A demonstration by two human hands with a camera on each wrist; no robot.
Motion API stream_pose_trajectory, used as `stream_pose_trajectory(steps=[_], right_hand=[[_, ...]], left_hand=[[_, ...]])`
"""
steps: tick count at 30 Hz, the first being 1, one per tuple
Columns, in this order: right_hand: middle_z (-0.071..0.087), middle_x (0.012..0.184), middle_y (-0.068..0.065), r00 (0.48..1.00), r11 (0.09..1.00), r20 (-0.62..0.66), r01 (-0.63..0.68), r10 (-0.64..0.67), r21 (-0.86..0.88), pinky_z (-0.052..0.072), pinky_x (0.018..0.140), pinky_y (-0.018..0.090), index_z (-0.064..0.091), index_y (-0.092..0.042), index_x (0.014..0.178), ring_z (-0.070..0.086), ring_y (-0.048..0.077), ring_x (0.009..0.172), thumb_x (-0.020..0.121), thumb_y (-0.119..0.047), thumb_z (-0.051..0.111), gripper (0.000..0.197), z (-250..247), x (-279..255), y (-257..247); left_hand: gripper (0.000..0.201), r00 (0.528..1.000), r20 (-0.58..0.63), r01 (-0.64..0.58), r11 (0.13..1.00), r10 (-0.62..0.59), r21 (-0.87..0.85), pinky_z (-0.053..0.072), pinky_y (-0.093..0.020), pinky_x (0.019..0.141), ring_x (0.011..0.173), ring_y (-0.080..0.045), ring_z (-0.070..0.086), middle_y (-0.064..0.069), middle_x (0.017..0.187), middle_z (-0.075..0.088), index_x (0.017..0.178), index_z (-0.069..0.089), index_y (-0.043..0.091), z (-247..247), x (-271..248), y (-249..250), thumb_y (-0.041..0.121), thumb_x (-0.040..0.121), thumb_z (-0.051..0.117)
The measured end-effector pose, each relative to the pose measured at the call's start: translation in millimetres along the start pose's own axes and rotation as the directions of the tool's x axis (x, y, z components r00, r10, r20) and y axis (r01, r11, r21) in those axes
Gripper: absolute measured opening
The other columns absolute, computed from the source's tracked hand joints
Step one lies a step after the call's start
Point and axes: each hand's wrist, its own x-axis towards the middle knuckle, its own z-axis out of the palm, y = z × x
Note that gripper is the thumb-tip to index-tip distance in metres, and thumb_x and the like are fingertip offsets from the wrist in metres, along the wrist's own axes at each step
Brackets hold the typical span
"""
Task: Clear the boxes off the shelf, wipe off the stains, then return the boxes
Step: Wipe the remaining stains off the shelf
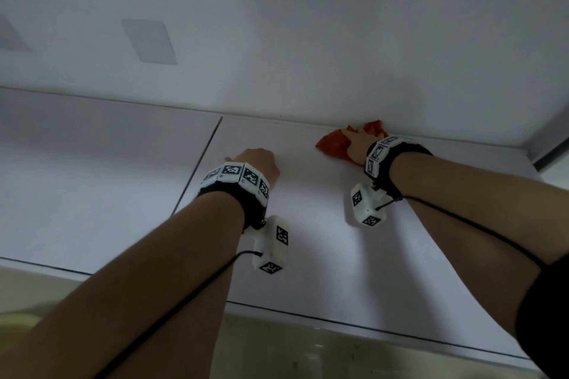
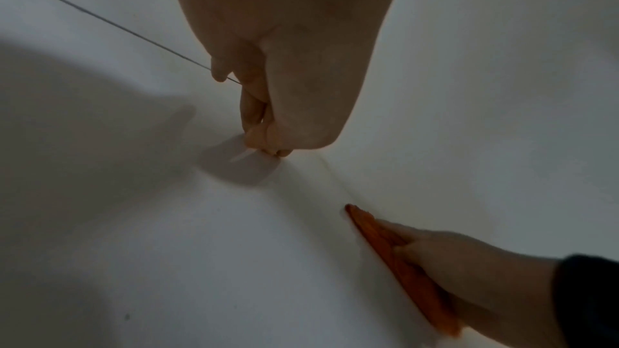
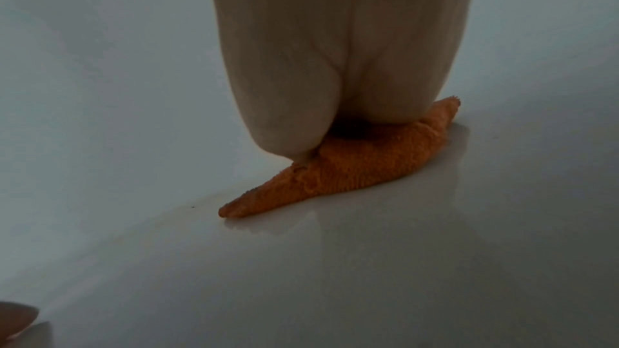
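Note:
The white shelf (image 1: 308, 255) carries no boxes in any view. An orange cloth (image 1: 334, 144) lies at the shelf's back edge, against the rear wall. My right hand (image 1: 357, 144) lies flat on top of it and presses it down; the right wrist view shows the palm (image 3: 335, 62) bearing on the cloth (image 3: 351, 171). To its left, my left hand (image 1: 261, 160) rests on the bare shelf as a fist, fingers curled under (image 2: 264, 142), holding nothing. The left wrist view also shows the cloth (image 2: 385, 240) under my right hand (image 2: 469, 261).
A seam (image 1: 197, 169) splits the shelf into two panels just left of my left hand. The rear wall (image 1: 308, 40) rises directly behind the cloth, and a side wall (image 1: 548, 144) closes the right end. The front edge (image 1: 338, 321) runs below my forearms.

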Motion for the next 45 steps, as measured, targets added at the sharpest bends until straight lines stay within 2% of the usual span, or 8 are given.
stream_pose_trajectory(steps=[8,18,21,25,28,35,40,45], right_hand=[[0.011,0.158,0.006,0.971,0.967,-0.005,0.237,-0.238,-0.089,0.000,0.116,0.051,0.014,-0.025,0.150,0.008,0.028,0.146,0.098,-0.047,0.031,0.059,11,22,-70],[0.001,0.160,0.005,0.965,0.962,0.022,0.263,-0.262,-0.072,-0.004,0.115,0.053,0.004,-0.034,0.150,-0.003,0.025,0.147,0.102,-0.035,0.023,0.051,26,32,-48],[0.002,0.160,0.001,0.974,0.968,0.002,0.226,-0.227,-0.108,-0.003,0.116,0.050,0.004,-0.031,0.151,-0.001,0.024,0.147,0.103,-0.032,0.021,0.050,26,32,-25],[0.006,0.159,0.001,0.989,0.983,-0.079,0.113,-0.125,-0.147,0.001,0.117,0.042,0.007,-0.027,0.151,0.008,0.024,0.146,0.103,-0.030,0.022,0.050,28,25,24],[0.003,0.160,0.001,0.996,0.986,-0.059,0.049,-0.059,-0.160,0.003,0.118,0.037,0.008,-0.023,0.151,0.007,0.024,0.146,0.104,-0.027,0.019,0.049,29,12,54],[-0.002,0.160,-0.003,0.997,0.994,-0.025,-0.078,0.077,-0.072,0.002,0.117,0.045,0.005,-0.025,0.151,0.001,0.025,0.147,0.104,-0.029,0.016,0.049,40,-24,106],[-0.001,0.159,0.009,0.960,0.946,-0.022,-0.273,0.281,0.176,-0.002,0.116,0.052,0.007,-0.033,0.151,-0.002,0.030,0.147,0.102,-0.033,0.022,0.051,58,-53,120],[-0.002,0.160,0.006,0.953,0.928,0.020,-0.299,0.302,0.223,-0.004,0.115,0.057,0.008,-0.038,0.149,-0.006,0.036,0.146,0.101,-0.032,0.025,0.052,74,-59,111]], left_hand=[[0.040,1.000,-0.016,0.012,1.000,-0.013,-0.028,0.023,-0.054,0.111,0.119,-0.028,0.052,-0.005,0.124,0.059,0.124,0.057,0.022,-1,-4,2,0.012,0.089,0.039],[0.040,0.996,-0.003,0.090,0.992,-0.091,-0.093,0.005,-0.060,0.114,0.124,-0.029,0.049,-0.006,0.129,0.056,0.127,0.055,0.018,2,-11,15,0.011,0.092,0.038],[0.030,0.996,-0.002,0.092,0.991,-0.093,-0.094,0.003,-0.064,0.112,0.117,-0.030,0.052,-0.008,0.118,0.061,0.109,0.060,0.013,3,-12,17,0.009,0.090,0.038],[0.025,0.996,-0.003,0.090,0.992,-0.090,-0.091,0.005,-0.066,0.111,0.117,-0.030,0.052,-0.009,0.116,0.062,0.103,0.060,0.014,6,-13,21,0.008,0.090,0.039],[0.030,0.995,-0.019,0.091,0.992,-0.093,-0.092,0.004,-0.065,0.112,0.120,-0.030,0.051,-0.008,0.120,0.061,0.113,0.058,0.016,10,-13,21,0.010,0.090,0.039],[0.036,0.997,-0.002,0.078,0.997,-0.078,-0.024,0.009,-0.064,0.112,0.127,-0.030,0.046,-0.009,0.132,0.054,0.127,0.051,0.013,10,-19,23,0.011,0.093,0.041],[0.045,0.997,0.035,0.067,0.998,-0.068,0.022,0.012,-0.061,0.113,0.135,-0.027,0.037,-0.005,0.144,0.042,0.140,0.040,0.016,5,-33,25,0.015,0.094,0.042],[0.050,1.000,0.010,0.001,0.995,-0.002,0.102,0.019,-0.054,0.114,0.138,-0.028,0.031,-0.006,0.149,0.034,0.145,0.034,0.015,-8,-50,25,0.013,0.096,0.044]])
